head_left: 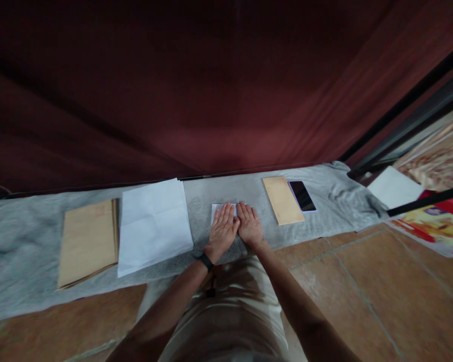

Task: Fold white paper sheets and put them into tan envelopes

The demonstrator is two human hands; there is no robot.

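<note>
Both hands lie flat, palms down, side by side and touching: left hand, right hand. They press a folded white paper at mid grey cloth, near its front edge. Left of them: white sheets, brown envelopes. Right: tan envelope, phone just beside it.

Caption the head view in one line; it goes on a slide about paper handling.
Both hands, left hand and right hand, press flat on a small white paper on grey cloth.
</note>
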